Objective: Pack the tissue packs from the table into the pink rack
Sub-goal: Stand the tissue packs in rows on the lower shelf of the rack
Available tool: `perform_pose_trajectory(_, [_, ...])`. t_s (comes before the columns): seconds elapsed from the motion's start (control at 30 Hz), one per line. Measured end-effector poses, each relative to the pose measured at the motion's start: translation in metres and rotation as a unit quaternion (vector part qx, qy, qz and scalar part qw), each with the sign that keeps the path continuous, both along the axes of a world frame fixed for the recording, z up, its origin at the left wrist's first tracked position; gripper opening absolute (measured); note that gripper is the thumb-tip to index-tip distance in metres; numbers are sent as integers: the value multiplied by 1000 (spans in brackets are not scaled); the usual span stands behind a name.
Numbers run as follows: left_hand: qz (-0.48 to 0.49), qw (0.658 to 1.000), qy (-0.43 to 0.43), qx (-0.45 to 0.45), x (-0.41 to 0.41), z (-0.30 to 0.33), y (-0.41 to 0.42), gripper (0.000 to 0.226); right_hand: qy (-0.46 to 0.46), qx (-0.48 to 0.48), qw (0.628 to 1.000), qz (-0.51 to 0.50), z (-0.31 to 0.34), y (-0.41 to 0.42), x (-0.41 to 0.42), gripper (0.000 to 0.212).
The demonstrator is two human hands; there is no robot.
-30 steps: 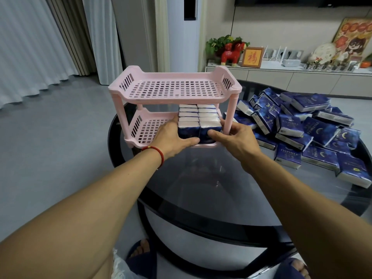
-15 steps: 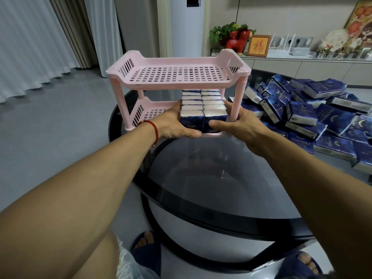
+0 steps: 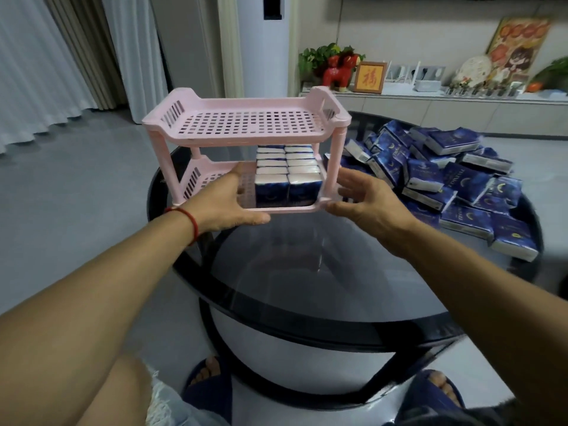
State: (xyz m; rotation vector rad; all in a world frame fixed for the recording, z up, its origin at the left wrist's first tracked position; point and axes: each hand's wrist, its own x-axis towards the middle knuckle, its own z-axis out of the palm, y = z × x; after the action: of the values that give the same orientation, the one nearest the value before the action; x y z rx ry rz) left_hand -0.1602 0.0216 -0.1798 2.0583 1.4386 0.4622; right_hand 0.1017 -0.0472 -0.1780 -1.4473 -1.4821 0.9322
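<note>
Left hand spread, fingers reaching into the lower shelf of the pink rack, thumb under its front rim. Right hand relaxed, fingers loosely spread just beside the rack's right front leg, thumb tip at the lower corner (contact unclear). Packed tissue packs stand in two rows on the right half of the lower shelf; top shelf bare. Rack sits on the round glass table, loose tissue packs piled to its right.

A home living room: curtains, a sideboard with ornaments, and a glass table.
</note>
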Motion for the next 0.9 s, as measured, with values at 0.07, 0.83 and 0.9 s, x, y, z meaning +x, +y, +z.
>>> perform_pose_trajectory(0.07, [20,996,75,37,-6,11,-19,71,-95,32,995,-17,2,-20,12,46])
perform_pose_trajectory(0.83, [14,990,-93,-103,152,3,-97,4,-281,147,947,-47,-28,-105,61,16])
perform_pose_trajectory(0.9, [39,980,-135,-138,159,-3,-90,24,-296,181,936,-51,-33,-109,59,14])
